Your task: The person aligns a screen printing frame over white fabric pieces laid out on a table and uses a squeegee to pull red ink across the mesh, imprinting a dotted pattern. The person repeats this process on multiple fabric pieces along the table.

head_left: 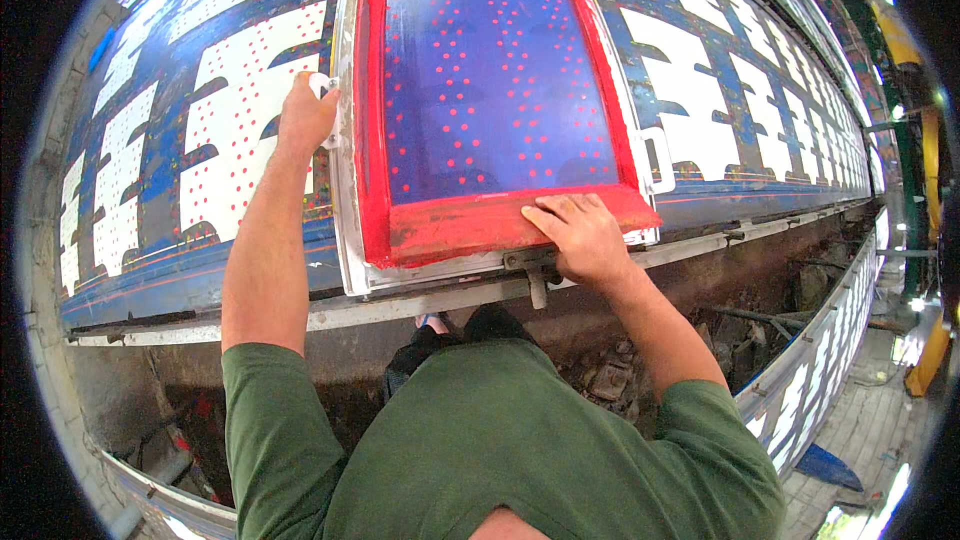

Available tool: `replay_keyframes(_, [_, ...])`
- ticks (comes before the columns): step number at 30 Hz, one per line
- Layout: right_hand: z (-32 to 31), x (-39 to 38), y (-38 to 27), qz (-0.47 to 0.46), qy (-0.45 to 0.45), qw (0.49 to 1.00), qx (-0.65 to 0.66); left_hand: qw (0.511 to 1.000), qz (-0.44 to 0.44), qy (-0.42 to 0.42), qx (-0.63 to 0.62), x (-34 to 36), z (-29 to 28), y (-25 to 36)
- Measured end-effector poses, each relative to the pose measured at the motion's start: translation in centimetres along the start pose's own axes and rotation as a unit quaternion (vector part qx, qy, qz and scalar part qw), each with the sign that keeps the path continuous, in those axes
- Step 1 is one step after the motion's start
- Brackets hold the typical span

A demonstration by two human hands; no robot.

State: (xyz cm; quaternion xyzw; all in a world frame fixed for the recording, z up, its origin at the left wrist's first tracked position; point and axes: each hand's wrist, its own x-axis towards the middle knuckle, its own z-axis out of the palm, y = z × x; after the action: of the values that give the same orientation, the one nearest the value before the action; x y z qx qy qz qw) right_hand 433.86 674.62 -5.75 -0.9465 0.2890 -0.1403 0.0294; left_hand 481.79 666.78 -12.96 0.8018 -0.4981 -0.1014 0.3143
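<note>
A screen-printing frame (347, 170) lies on the long table in front of me, its blue mesh (490, 70) patterned with red dots and its inner border thick with red ink. My left hand (306, 112) is closed round a white handle (322, 86) on the frame's left side. Across the near end of the screen rests a wide, red-smeared squeegee (465, 220). My right hand (585, 237) grips its top edge right of the middle, fingers bent over it. What my right thumb touches is hidden.
White cut pieces with red dots (225, 160) lie left of the frame; those on the right (690, 110) look plain. Another white handle (660, 160) sticks out on the frame's right. A metal rail (700, 245) edges the table, with a clamp (537, 275) below the squeegee.
</note>
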Motion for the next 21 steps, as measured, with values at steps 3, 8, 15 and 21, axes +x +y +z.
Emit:
replay_keyframes(3, [-1.5, 0.5, 0.0, 0.021, -0.06, 0.997, 0.046, 1.0, -0.014, -0.011, -0.01, -0.1, -0.1, 0.1])
replay_keyframes(8, [-4.9, 7.0, 6.0, 0.058, -0.292, 0.942, 0.153, 1.0, 0.006, 0.004, 0.0, -0.1, -0.1, 0.2])
replay_keyframes(15, [-3.0, 21.2, 16.5, 0.044, -0.271, 0.955, 0.111, 0.999, -0.023, -0.002, -0.03, -1.0, -0.7, 1.2])
replay_keyframes(21, [1.5, 33.2, 25.6, 0.024, -0.117, 0.993, 0.022, 0.997, -0.063, -0.024, -0.03, -1.5, -1.5, 2.6])
